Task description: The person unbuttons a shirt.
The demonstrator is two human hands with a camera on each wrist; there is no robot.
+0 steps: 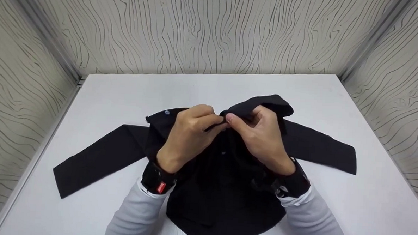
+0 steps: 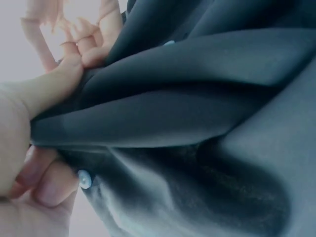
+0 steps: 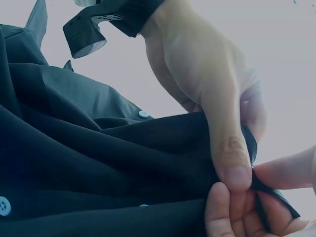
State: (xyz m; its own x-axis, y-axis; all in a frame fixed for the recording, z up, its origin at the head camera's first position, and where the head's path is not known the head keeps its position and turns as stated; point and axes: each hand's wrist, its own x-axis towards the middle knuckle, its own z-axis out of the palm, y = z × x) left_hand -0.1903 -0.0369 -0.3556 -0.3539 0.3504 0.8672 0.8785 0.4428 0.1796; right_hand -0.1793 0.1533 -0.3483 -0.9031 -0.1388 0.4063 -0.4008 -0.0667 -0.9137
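A black button-up shirt [image 1: 226, 210] lies on the white table, its upper edge lifted and bunched. My left hand [image 1: 188, 136] pinches the raised cloth between thumb and curled fingers. Right beside it, my right hand [image 1: 262, 139] grips a folded-over flap [image 1: 262, 104], thumb on the near side. The fingertips of both hands meet at one spot on the cloth edge. A pale button [image 2: 85, 179] shows just by the left fingers in the left wrist view. In the right wrist view another button [image 3: 143, 114] sits along the shirt's edge. What lies under the fingertips is hidden.
One sleeve [image 1: 97, 162] stretches out to the left, the other sleeve [image 1: 324, 147] to the right. Wood-patterned walls [image 1: 212, 33] enclose the table [image 1: 132, 89] at the back and both sides. Each wrist wears a black strap [image 1: 158, 177].
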